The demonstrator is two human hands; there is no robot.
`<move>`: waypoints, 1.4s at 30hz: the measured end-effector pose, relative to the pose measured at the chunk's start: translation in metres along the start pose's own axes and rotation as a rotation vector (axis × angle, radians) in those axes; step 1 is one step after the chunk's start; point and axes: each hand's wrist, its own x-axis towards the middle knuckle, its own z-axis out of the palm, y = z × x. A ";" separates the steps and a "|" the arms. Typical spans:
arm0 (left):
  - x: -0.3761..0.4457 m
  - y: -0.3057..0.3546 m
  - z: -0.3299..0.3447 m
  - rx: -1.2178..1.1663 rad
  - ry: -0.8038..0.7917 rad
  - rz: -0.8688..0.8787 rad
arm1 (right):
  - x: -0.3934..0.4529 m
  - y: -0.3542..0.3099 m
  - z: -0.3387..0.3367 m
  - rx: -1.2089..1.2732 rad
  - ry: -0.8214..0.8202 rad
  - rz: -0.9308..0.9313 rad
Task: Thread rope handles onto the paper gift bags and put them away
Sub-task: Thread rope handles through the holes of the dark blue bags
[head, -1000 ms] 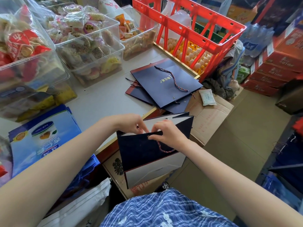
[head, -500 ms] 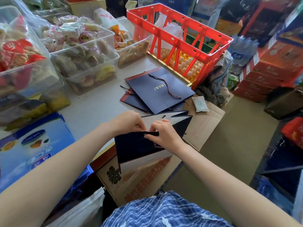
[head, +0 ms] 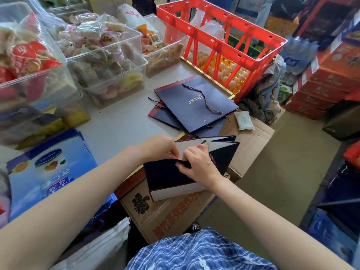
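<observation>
A blue checked shirt [head: 194,252] fills the bottom edge, and just beyond it both hands work at the open mouth of a dark blue paper bag [head: 167,176] held over a cardboard box [head: 155,213]. The left hand [head: 157,148] pinches the bag's white inner edge while the right hand [head: 198,164] pinches the top rim, a bit of rope [head: 212,160] showing beside it. Farther off on the table [head: 116,123] lie finished bags [head: 194,104] in a flat stack, with clear snack tubs [head: 105,61] and a red crate [head: 224,41] behind.

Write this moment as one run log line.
step: threading rope | left hand: holds bag rim | right hand: pinches rope at rim | done bags: on table
</observation>
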 end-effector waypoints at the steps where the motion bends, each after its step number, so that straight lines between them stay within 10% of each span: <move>1: 0.000 0.000 0.001 0.001 0.009 0.005 | -0.001 -0.001 0.001 -0.011 0.002 -0.003; 13: 0.001 -0.006 -0.002 0.005 -0.070 0.046 | 0.008 0.000 -0.012 0.064 -0.256 0.019; 22: -0.003 -0.014 -0.013 -0.009 0.074 -0.005 | 0.017 -0.002 -0.009 0.109 -0.054 0.056; 42: 0.007 -0.027 -0.023 -0.240 0.018 -0.053 | 0.017 0.001 -0.018 0.210 -0.151 0.049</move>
